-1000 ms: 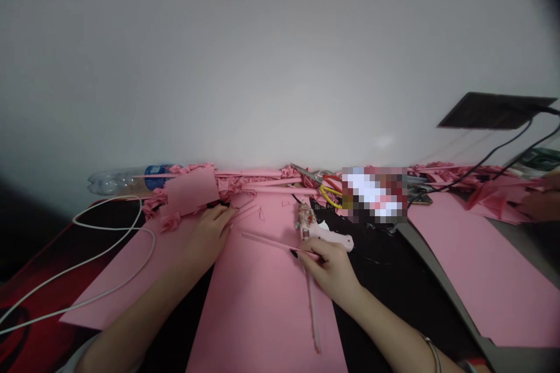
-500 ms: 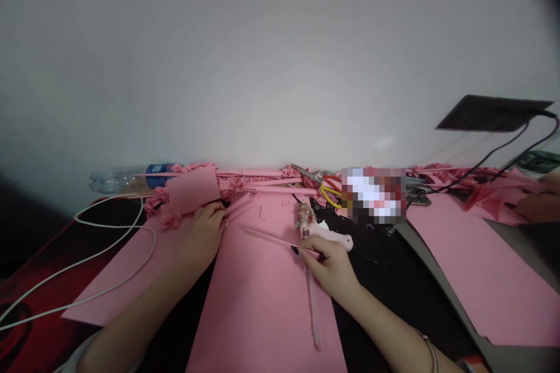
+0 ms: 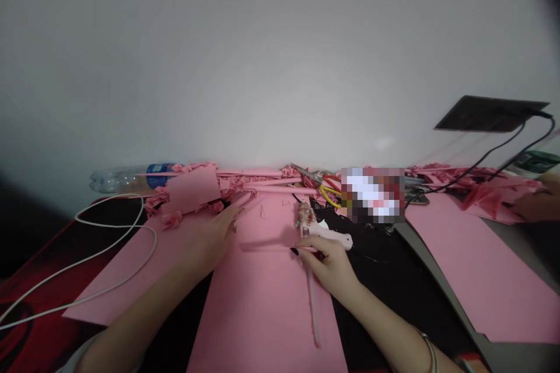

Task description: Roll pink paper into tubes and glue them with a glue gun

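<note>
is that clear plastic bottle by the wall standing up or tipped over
Tipped over: the bottle lies on its side, its length running sideways along the wall.

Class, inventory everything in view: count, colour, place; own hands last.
Wall: one, grey, behind.
Panel: one, dark, right.
Cables: several, black, right.
Cord: one, white, left.
Bottle: one, clear, back left.
Item: one, green, right edge.
Scraps: many, pink, back.
Card: one, pink, back left.
Rods: several, pink, back.
Scissors: count unclear, yellow handles, back.
Pixelated patch: one, mixed, back.
Glue gun: one, pale pink, centre.
Sheets: three, pink, left, middle, right.
Stick: one, pale pink, middle sheet.
Strip: one, pink, in right hand.
Table: one, black, red, grey, beneath.
Co-worker's hand: one, right edge.
Left hand, right hand: two, bare, centre.
</note>
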Motion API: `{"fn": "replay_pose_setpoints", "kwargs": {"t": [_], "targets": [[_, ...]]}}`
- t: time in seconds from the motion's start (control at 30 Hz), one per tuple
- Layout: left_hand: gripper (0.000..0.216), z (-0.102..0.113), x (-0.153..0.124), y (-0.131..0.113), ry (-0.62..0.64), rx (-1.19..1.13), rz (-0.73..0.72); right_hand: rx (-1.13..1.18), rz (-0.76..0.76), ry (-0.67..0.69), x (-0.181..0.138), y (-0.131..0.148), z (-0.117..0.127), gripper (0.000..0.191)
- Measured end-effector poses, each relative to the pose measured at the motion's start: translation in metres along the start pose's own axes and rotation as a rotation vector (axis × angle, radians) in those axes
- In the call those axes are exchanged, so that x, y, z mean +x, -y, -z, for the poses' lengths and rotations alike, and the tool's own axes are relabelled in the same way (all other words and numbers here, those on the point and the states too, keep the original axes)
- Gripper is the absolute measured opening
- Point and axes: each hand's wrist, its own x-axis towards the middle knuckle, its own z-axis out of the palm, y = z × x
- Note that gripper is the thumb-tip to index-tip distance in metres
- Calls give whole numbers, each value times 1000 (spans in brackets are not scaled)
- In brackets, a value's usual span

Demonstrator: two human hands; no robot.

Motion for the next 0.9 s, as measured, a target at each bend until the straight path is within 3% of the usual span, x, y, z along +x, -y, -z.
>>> {"fn": "replay_pose_setpoints", "kwargs": {"t": [0.1, 0.23, 0.37, 0.6, 0.9], "targets": [[33, 0, -5, -9, 65, -203, -144, 16, 52, 19, 0, 2, 1, 21], [33, 0, -9, -19, 247, -388, -196, 28, 20, 5, -2, 4, 0, 17], [35, 2, -11, -25, 372, -393, -227, 165, -113, -34, -6, 2, -7, 8], [34, 3, -18, -32, 543, -382, -229, 395, -208, -24, -11, -5, -16, 25], [36, 1, -23, -40, 599, -385, -231, -11, -46, 31, -9, -2, -10, 24]]}}
